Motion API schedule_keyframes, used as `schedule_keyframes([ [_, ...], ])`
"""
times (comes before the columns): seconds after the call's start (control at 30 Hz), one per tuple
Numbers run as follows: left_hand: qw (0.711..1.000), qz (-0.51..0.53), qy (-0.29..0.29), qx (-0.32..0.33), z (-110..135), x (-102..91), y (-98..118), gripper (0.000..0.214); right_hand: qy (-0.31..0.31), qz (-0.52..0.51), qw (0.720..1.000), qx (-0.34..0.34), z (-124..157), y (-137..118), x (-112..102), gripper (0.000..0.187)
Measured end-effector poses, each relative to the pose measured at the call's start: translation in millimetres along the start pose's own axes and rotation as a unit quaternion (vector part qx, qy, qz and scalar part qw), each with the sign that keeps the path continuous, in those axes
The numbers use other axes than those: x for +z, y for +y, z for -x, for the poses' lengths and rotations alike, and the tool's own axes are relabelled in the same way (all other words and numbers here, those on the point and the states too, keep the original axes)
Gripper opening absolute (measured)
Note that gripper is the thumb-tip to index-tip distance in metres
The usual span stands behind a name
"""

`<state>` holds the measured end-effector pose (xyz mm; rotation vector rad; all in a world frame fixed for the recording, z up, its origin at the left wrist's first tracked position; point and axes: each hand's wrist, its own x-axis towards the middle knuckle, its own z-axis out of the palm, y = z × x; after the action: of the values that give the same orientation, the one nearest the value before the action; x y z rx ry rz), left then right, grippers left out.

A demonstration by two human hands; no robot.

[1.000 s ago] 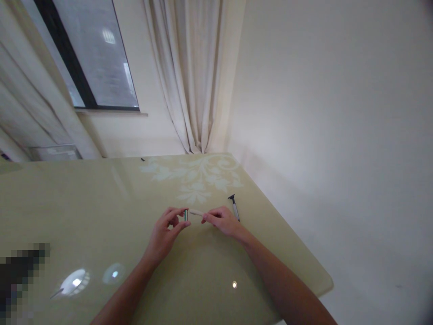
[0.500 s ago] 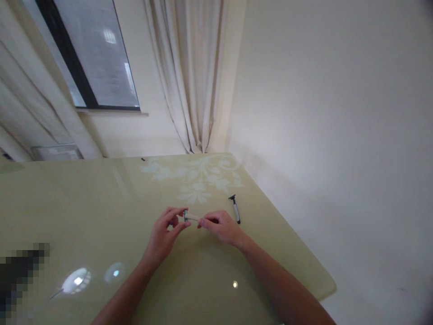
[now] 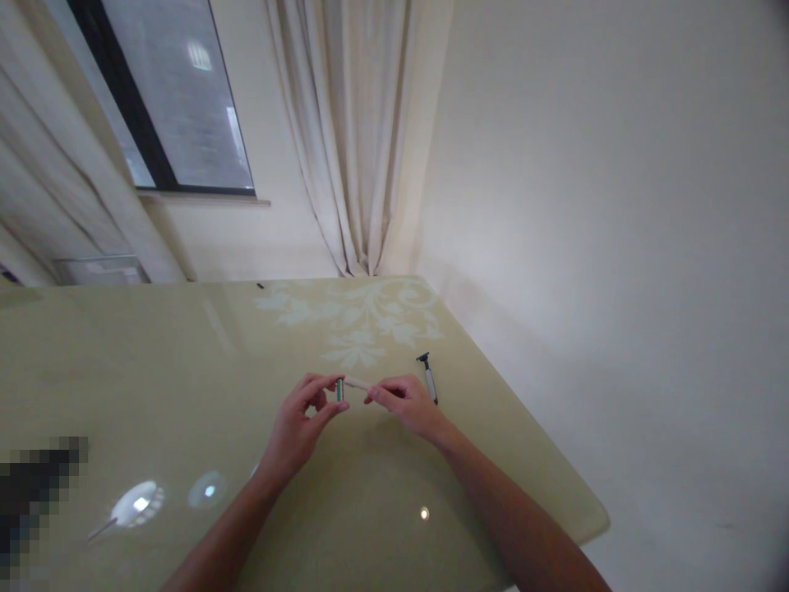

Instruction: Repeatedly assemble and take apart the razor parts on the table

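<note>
Between thumb and index finger, my left hand (image 3: pixel 299 423) pinches the ends of a small green-and-dark bar (image 3: pixel 339 390), which looks like a razor cartridge and is held upright. My right hand (image 3: pixel 407 404) is closed round a slim pale stick (image 3: pixel 357 383), whose left tip lies at the bar's upper end. Whether the tip touches the bar or sits just beside it, I cannot tell. Both hands are above the table. A black-and-grey razor (image 3: pixel 430 380) lies just beyond my right hand, its head pointing away from me.
The glossy pale-green table (image 3: pixel 154 370) reflects lamps and bears a white leaf pattern. A tiny black piece (image 3: pixel 260 285) lies near its far edge. A wall (image 3: pixel 585 288) borders the right side, and curtains (image 3: pixel 351 123) hang behind. A blurred-out dark shape (image 3: pixel 37 493) sits at left.
The pale stick's left tip has moved up from the bar's middle to its upper end, and the stick has tilted. My right hand has shifted slightly upward. My left hand keeps its pinch.
</note>
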<state>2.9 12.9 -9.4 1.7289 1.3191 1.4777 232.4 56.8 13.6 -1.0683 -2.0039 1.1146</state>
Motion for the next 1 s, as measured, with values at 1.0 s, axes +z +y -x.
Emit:
schedule_keyframes([
  [1.0, 1.0, 0.016, -0.005, 0.014, 3.3, 4.8, 6.6, 0.033, -0.025, -0.031, 0.999, -0.007, -0.5, 6.0, -1.6, 0.047],
])
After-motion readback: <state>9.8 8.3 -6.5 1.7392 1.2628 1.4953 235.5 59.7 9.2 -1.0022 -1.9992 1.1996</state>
